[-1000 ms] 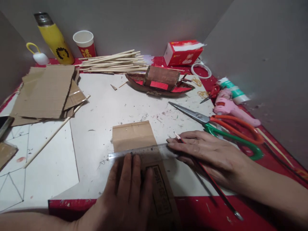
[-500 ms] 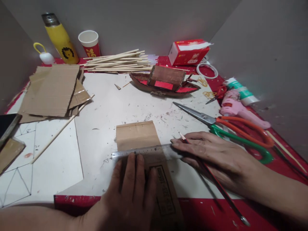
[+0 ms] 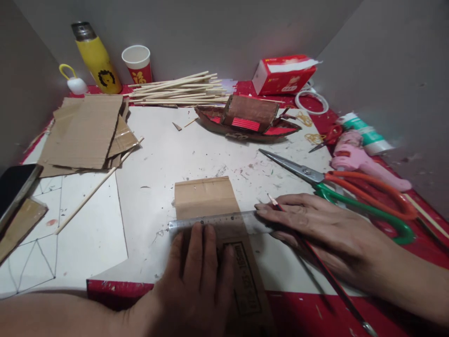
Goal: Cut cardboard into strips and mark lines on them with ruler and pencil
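Observation:
A strip of brown cardboard point(image 3: 210, 191) with printed markings lies in front of me, a clear ruler point(image 3: 224, 221) laid across it. My left hand point(image 3: 199, 276) rests flat on the cardboard, fingers stretched and fingertips touching the ruler's near edge; its palm hides part of the strip. At the ruler's right end is my right hand point(image 3: 315, 234), thumb and index finger on it. The same hand holds a dark red and black pencil point(image 3: 329, 278), its sharpened tip pointing away from me. Large scissors point(image 3: 312, 174) with orange and green handles lie just beyond that hand.
Behind the strip sits a brown model boat point(image 3: 249, 117). Cardboard sheets point(image 3: 84, 131), a wooden stick point(image 3: 101, 182) and a phone point(image 3: 17, 187) lie left. Along the back are sticks point(image 3: 182, 91), a paper cup point(image 3: 136, 61), a yellow bottle point(image 3: 96, 61) and tissues point(image 3: 286, 75). A pink glue gun point(image 3: 365, 161) lies right.
The whole view has shifted slightly, so everything appears a little farther right. Both hands, the ruler and the cardboard keep their positions relative to one another.

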Demonstrator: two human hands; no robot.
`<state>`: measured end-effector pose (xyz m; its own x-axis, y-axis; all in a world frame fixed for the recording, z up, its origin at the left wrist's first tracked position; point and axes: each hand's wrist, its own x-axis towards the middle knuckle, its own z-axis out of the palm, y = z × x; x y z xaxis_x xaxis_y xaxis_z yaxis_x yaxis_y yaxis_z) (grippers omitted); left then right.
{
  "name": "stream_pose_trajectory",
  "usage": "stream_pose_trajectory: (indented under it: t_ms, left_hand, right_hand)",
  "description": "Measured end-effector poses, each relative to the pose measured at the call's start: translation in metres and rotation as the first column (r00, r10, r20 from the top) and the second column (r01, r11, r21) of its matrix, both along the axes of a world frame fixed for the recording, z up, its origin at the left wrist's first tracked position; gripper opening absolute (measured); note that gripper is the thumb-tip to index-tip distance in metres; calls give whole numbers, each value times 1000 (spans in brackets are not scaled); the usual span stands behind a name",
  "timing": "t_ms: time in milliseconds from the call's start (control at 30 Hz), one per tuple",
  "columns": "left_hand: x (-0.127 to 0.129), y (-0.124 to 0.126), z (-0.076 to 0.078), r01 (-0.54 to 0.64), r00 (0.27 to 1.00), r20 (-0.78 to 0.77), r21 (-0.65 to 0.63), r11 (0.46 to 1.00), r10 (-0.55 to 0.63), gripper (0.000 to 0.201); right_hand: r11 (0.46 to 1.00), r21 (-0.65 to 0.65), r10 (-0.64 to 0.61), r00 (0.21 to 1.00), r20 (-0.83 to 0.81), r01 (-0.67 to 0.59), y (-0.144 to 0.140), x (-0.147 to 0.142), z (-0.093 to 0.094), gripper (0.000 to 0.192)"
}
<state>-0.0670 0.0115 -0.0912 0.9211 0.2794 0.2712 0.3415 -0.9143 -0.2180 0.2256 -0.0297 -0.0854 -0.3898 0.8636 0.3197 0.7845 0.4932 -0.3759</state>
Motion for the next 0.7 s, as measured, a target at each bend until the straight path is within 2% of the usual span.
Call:
stream_pose_trajectory:
  t_ms: [700]
  left_hand:
    - [1,1,-1,-4,1000,25,-26,1000,5,81]
  right_hand:
    - [999,-39,-4,1000,8,4,-4,3,-5,62]
